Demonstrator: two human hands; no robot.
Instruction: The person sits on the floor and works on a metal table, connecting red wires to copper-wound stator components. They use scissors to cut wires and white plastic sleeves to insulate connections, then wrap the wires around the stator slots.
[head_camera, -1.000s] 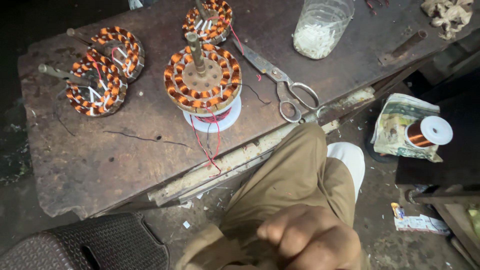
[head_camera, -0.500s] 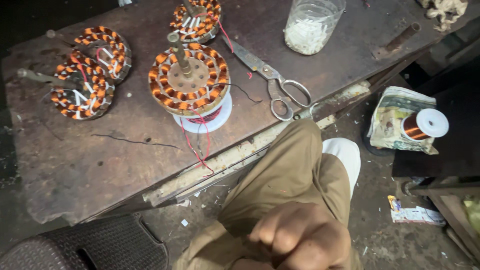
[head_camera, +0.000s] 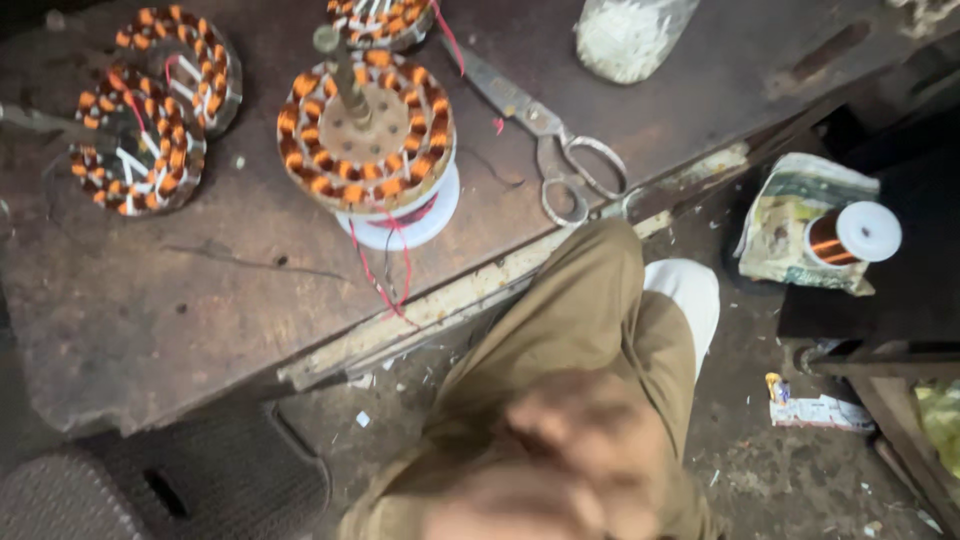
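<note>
Wound stator (head_camera: 367, 130) sits on the workbench (head_camera: 150, 300), scissors (head_camera: 545, 135) just beside it; my blurry hand (head_camera: 580, 460) looks fisted over my lap, can't tell which one.

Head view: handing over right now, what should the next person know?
Hands: blurred over the lap, off the dark wooden bench; grip unreadable.
Round stator with orange copper windings sits on a white disc on the bench; its red wires trail loose to the bench edge.
Steel scissors lie beside it, untouched.
Done: coils appear wound all round.
Left: the loose red wires.
</note>
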